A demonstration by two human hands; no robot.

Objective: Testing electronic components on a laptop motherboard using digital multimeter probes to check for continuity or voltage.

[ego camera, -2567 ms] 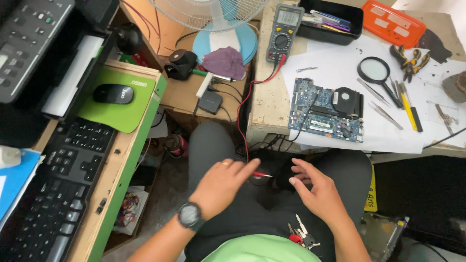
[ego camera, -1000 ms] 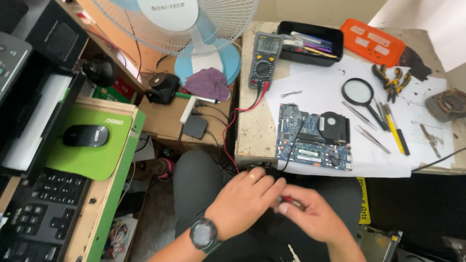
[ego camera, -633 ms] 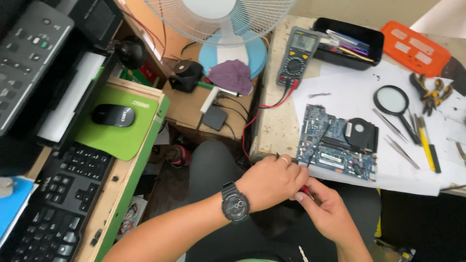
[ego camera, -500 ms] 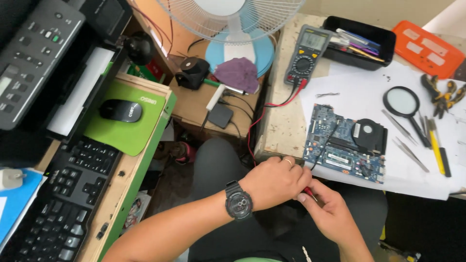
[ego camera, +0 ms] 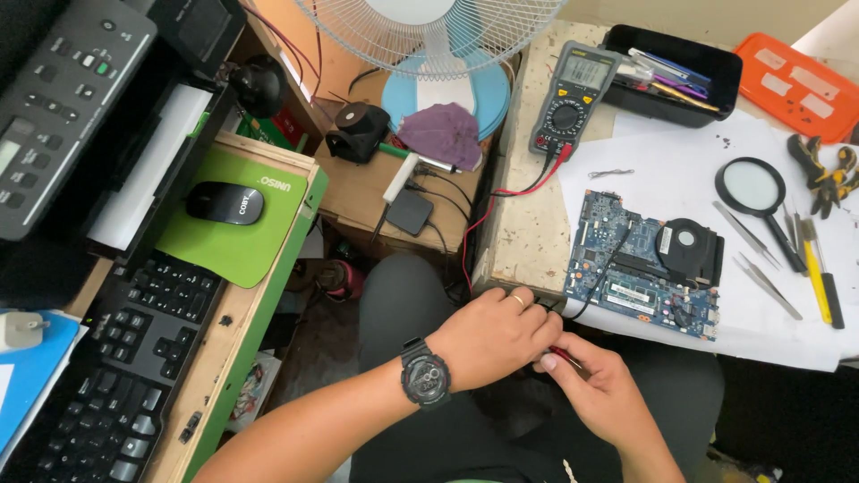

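My left hand point(ego camera: 497, 334), with a black wristwatch, is closed at the front edge of the work table point(ego camera: 523, 234). A black test lead point(ego camera: 605, 270) runs out from under its fingers onto the blue laptop circuit board point(ego camera: 641, 265). My right hand point(ego camera: 601, 394) is just below and to the right, pinching the red probe point(ego camera: 564, 354) with its fingertips against the left hand. Red and black leads run up to the grey multimeter point(ego camera: 571, 95) at the table's back left.
A white paper sheet point(ego camera: 680, 161) carries a magnifying glass point(ego camera: 752, 190), tweezers point(ego camera: 766, 284), screwdrivers point(ego camera: 816, 279) and pliers point(ego camera: 829, 172). A black tray point(ego camera: 673, 61) and orange case point(ego camera: 802, 86) stand behind. Fan point(ego camera: 431, 36), mouse point(ego camera: 224, 203), keyboard point(ego camera: 125, 360) and printer point(ego camera: 63, 98) are at the left.
My hands were apart over my lap and have come together at the table's front edge. The left hand has closed, and the right hand now pinches the red probe against it.
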